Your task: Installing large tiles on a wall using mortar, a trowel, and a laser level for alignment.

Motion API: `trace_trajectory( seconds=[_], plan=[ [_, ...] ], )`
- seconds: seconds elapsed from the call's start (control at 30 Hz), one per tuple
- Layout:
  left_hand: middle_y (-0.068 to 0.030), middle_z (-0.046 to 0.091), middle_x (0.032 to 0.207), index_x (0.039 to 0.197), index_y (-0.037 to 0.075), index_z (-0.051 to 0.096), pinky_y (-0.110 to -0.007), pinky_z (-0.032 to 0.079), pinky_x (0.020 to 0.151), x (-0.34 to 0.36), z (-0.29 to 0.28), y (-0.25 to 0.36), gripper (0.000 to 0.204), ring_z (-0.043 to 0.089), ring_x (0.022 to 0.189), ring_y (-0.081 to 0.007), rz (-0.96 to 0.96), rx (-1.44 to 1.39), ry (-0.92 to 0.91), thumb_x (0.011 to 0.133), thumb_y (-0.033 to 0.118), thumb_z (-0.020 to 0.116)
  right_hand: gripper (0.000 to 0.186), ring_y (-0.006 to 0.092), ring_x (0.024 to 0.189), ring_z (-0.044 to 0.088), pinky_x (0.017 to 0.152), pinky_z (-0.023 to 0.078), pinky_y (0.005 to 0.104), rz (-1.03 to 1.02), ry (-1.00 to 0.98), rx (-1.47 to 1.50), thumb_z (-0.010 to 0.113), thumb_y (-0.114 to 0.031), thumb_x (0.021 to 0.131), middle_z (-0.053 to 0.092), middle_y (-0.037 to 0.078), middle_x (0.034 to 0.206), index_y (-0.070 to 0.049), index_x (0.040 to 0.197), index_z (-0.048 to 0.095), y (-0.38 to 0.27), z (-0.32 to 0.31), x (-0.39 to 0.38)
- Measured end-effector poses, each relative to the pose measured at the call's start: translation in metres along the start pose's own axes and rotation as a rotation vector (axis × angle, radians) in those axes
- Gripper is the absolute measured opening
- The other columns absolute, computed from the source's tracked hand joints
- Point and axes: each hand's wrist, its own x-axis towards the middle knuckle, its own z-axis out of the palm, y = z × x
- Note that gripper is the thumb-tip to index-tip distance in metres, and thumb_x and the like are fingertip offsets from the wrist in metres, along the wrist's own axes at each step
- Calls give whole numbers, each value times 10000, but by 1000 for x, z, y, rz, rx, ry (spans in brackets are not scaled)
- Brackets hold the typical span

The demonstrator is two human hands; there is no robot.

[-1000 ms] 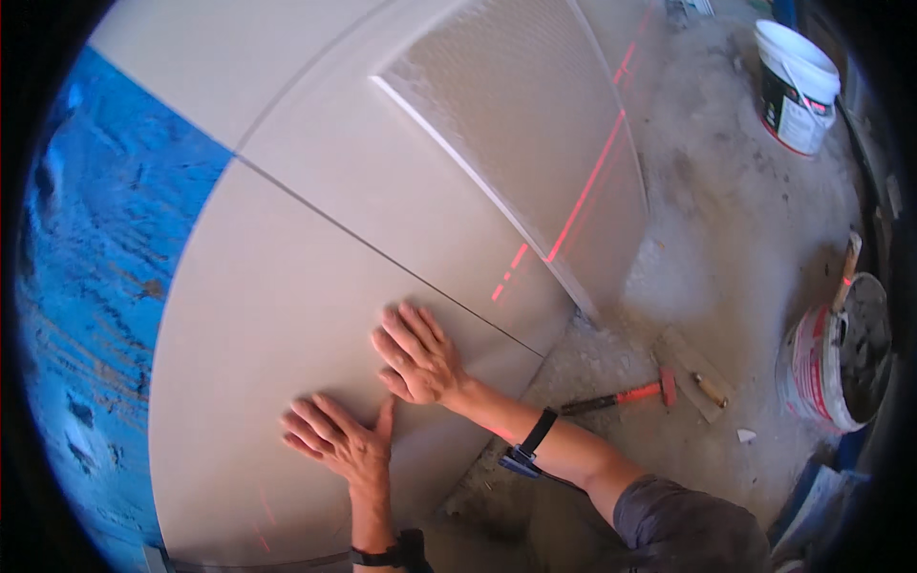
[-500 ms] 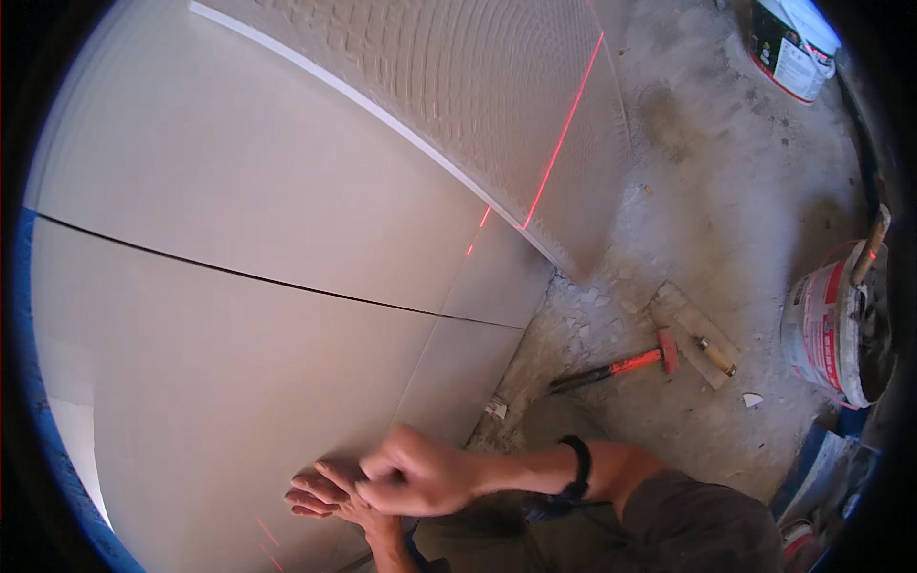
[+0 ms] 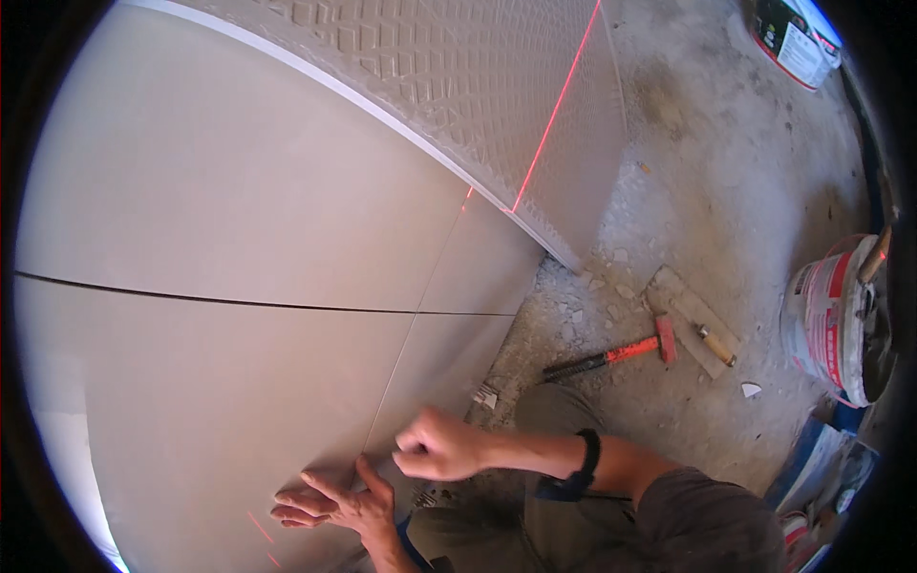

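Observation:
My left hand (image 3: 339,501) lies with spread fingers on a large smooth beige tile (image 3: 220,401). Just to the right, my right hand (image 3: 439,446) is curled into a fist over the tile's edge area, with nothing seen in it. A black watch (image 3: 573,468) is on that wrist. A thin dark joint (image 3: 220,299) parts this tile from another smooth tile (image 3: 258,181) beyond it. A fine vertical joint (image 3: 392,372) runs up from near my left fingertips.
A panel with diamond-patterned ridges (image 3: 411,67) rises at the far side, crossed by a red laser line (image 3: 559,105). On the dusty floor lie a red-headed hammer (image 3: 630,351), a wooden-handled trowel (image 3: 693,320) and rubble (image 3: 573,310). Buckets (image 3: 826,325) stand at right.
My right fist has drawn away to the right from my left hand, which stays on the tile with its thumb now in sight. The whole view has shifted slightly.

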Motion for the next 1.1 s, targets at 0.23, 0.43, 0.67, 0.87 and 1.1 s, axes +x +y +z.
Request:
trace_trajectory(
  seconds=[0.23, 0.43, 0.67, 0.87, 1.1],
  plan=[
    [-341, 43, 1657, 1622, 51, 226, -725, 32, 1166, -4, -2, 9, 879, -35, 1513, -577, 7, 31, 17, 978, 524, 592, 304, 302, 428, 399, 470, 332, 419, -137, -55, -28, 650, -71, 758, 441, 156, 501, -10, 544, 442, 24, -4, 12],
    [-333, -23, 1659, 1627, 71, 207, -742, 0, 1162, -4, 0, 2, 884, -83, 1530, -530, 17, 66, -19, 976, 542, 576, 290, 289, 411, 369, 452, 320, 426, -131, 9, -116, 646, -87, 759, 430, 178, 498, 7, 553, 466, 36, -6, 27],
    [-321, -14, 1660, 1629, 71, 193, -715, -15, 1179, -9, 7, -4, 942, -78, 1538, -510, 15, 99, 8, 958, 625, 555, 313, 262, 422, 388, 454, 320, 427, -248, -57, 131, 634, -133, 779, 422, 180, 497, 18, 562, 467, -58, 5, 29],
    [-314, -29, 1661, 1636, 92, 174, -678, -37, 1197, -1, 1, 8, 950, -100, 1540, -500, -3, 3, 10, 956, 638, 551, 302, 232, 434, 355, 462, 303, 415, -167, -38, 22, 618, -105, 772, 409, 170, 497, 22, 566, 438, -37, 9, 56],
    [-320, -44, 1665, 1638, 92, 187, -697, -42, 1184, -4, 2, 2, 902, -101, 1538, -508, 15, 48, -17, 971, 566, 566, 334, 75, 491, 416, 448, 318, 309, -153, 256, 194, 643, -206, 986, 469, 42, 545, -22, 715, 576, -23, -34, 36]
  ],
)
